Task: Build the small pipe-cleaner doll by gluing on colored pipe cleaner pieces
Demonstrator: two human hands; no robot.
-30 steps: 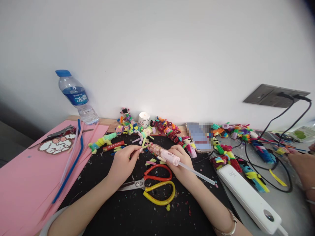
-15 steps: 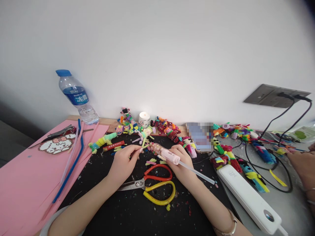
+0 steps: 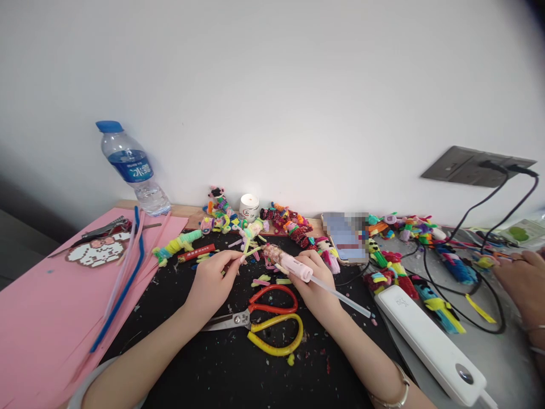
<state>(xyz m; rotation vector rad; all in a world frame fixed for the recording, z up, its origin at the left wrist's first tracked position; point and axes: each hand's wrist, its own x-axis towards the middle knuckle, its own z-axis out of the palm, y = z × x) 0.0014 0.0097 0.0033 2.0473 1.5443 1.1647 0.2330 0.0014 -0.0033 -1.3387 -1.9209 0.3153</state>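
My left hand [image 3: 215, 284] is closed, pinching a thin yellow-green pipe cleaner piece [image 3: 252, 251] between thumb and fingertips. Wrapped in my right hand [image 3: 315, 284] is a pink hot glue gun [image 3: 293, 267], a clear glue stick [image 3: 340, 296] poking out of its back end. The gun's stained front points toward the pipe cleaner, with a small gap between them. Just behind the pinched piece lies a pastel pipe cleaner figure [image 3: 255, 228]. Scissors [image 3: 272, 324] with one red and one yellow handle rest on the black mat between my forearms.
Pipe cleaner figures line the wall around a white candle cup [image 3: 249, 205] and a phone [image 3: 347, 238]. At left, a water bottle [image 3: 131, 165] and loose pipe cleaners [image 3: 138, 261] lie by pink sheets [image 3: 51, 295]. A white power bank-like device [image 3: 430, 341], cables and another person's hand [image 3: 517, 278] are right.
The glue gun has drawn back slightly right, away from the pipe cleaner piece, which now angles more to the right. The other person's hand at the right edge has shifted a little.
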